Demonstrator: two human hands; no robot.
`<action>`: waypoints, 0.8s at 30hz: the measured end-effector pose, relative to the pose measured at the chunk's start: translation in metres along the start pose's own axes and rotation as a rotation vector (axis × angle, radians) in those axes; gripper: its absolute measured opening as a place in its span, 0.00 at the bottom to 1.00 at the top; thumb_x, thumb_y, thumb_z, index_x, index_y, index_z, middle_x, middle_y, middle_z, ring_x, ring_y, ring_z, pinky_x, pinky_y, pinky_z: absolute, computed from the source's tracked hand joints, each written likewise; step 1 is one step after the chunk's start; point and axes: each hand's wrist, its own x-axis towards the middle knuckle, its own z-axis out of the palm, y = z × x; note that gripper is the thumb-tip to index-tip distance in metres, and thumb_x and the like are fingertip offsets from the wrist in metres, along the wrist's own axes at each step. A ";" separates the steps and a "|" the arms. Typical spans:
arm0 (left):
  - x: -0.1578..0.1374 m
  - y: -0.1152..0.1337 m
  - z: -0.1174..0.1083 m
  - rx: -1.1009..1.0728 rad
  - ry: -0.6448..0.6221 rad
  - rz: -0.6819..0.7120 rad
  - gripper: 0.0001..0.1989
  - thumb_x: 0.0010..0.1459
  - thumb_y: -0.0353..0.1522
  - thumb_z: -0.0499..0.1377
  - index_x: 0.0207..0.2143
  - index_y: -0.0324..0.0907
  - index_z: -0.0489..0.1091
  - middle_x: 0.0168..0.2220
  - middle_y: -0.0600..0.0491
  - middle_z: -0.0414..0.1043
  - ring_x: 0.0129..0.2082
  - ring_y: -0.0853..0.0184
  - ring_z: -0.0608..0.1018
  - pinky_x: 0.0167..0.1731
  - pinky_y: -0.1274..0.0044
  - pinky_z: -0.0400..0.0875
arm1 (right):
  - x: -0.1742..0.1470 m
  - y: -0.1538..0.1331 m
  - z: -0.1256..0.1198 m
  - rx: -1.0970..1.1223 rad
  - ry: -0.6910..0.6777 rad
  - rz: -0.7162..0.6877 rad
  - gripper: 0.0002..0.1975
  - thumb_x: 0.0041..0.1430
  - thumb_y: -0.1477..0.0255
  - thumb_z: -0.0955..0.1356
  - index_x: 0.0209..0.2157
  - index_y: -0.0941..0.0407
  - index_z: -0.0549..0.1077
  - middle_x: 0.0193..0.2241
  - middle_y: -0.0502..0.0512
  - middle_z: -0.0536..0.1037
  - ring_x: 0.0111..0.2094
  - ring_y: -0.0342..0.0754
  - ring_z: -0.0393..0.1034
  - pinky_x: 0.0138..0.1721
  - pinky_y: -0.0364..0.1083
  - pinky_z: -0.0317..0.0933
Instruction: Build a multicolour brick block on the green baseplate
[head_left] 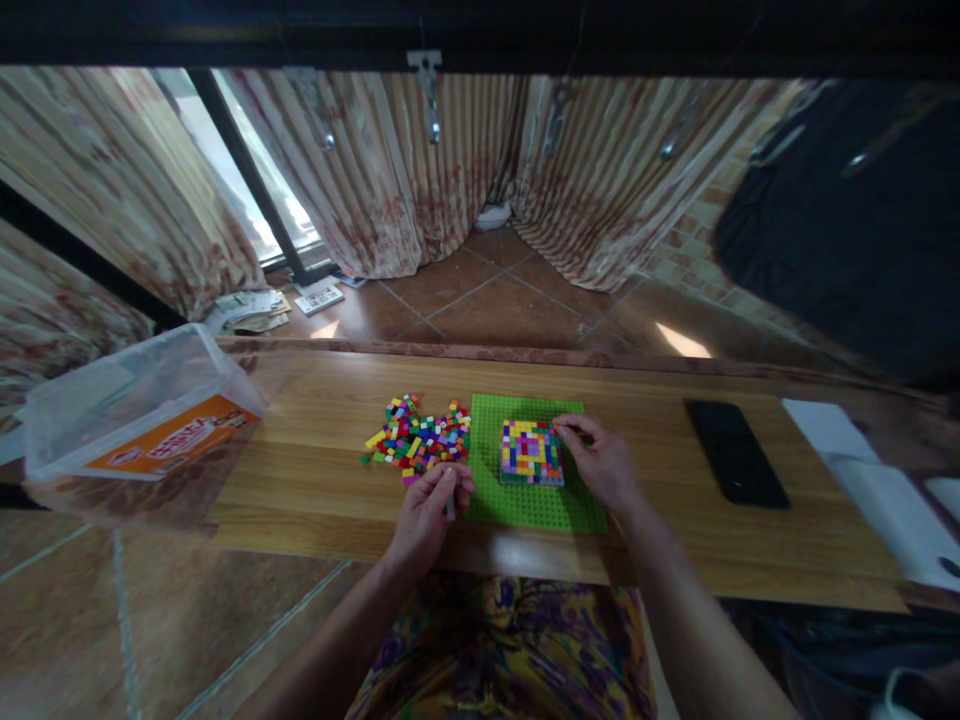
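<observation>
A green studded baseplate (540, 508) lies on the wooden table. On it stands a square, low build of colourful bricks (531, 452), with yellow, purple, red and other colours in its top layer. At the far right corner of this build, my right hand (602, 462) pinches with thumb and forefinger; a small reddish toy brick shows at the fingertips, mostly hidden. My left hand (431, 500) is closed by the baseplate's left edge, around a small greyish toy brick (450, 508). Just beyond it spreads a pile of loose bricks (420, 438) in many colours.
A clear plastic box (142, 400) with an orange label stands at the table's left end. On the right lie a black phone (736, 453) and white papers (862, 460). A dark horizontal bar with metal clips (427, 85) crosses the top of the view.
</observation>
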 end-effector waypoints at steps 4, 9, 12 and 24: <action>0.000 -0.001 0.000 -0.010 0.007 -0.013 0.16 0.53 0.43 0.64 0.34 0.38 0.74 0.27 0.53 0.72 0.23 0.75 0.68 0.25 0.81 0.61 | 0.001 0.003 0.000 0.042 -0.009 0.034 0.14 0.58 0.61 0.66 0.35 0.54 0.79 0.36 0.55 0.81 0.38 0.50 0.74 0.40 0.49 0.67; 0.001 -0.001 -0.001 -0.006 -0.005 -0.004 0.16 0.53 0.43 0.64 0.34 0.38 0.74 0.28 0.53 0.72 0.24 0.75 0.69 0.24 0.81 0.61 | 0.002 0.004 0.001 0.051 0.007 0.059 0.14 0.57 0.61 0.66 0.35 0.54 0.79 0.35 0.55 0.81 0.36 0.50 0.75 0.41 0.50 0.68; 0.001 -0.001 0.000 -0.006 0.002 -0.005 0.16 0.53 0.43 0.64 0.34 0.38 0.74 0.28 0.53 0.72 0.24 0.74 0.69 0.24 0.81 0.61 | 0.003 0.003 0.001 0.037 0.006 0.045 0.14 0.57 0.61 0.66 0.34 0.54 0.79 0.35 0.55 0.81 0.37 0.50 0.75 0.42 0.50 0.68; 0.002 -0.002 -0.001 -0.004 -0.008 0.005 0.16 0.52 0.43 0.64 0.34 0.38 0.75 0.27 0.53 0.72 0.23 0.75 0.69 0.24 0.81 0.61 | -0.003 0.005 0.006 0.077 0.042 0.048 0.15 0.58 0.60 0.66 0.37 0.54 0.79 0.38 0.56 0.82 0.40 0.51 0.75 0.46 0.52 0.67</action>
